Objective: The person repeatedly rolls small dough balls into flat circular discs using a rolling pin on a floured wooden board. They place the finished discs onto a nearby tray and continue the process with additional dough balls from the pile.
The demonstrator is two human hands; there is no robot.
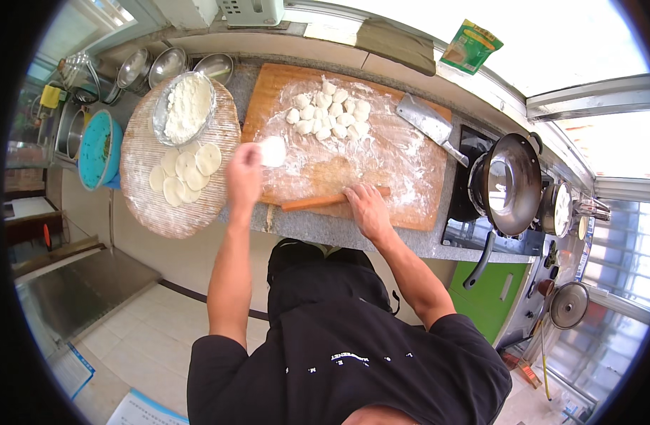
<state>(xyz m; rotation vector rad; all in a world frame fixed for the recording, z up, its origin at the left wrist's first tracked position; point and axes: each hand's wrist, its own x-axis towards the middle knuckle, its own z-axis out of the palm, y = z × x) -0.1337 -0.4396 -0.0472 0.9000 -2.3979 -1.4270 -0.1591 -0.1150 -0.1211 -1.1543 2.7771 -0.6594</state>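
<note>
Gripping the rolling pin (318, 201) toward its right end, the right hand (370, 211) has its fingers close together over the wood, down at the near edge of the wooden board (421, 209)! We'd judge the pin light, hard and easy to turn, best held at either end. Just beyond, to the left, we find the left hand (245, 168); it's blurred, but its fingers seem pinched on the left rim of a white dough disc (273, 151) over the board's left side. That disc looks thin, soft and floury to us, likely to stretch or tear, so a light rim hold suits it. Farther out, we see dough pieces (335, 110) clustered, squashy by their look. And lettering? We have small white print across the black shirt (367, 333), then, past the board's far edge, a green packet (469, 48) carrying pale printing.
</note>
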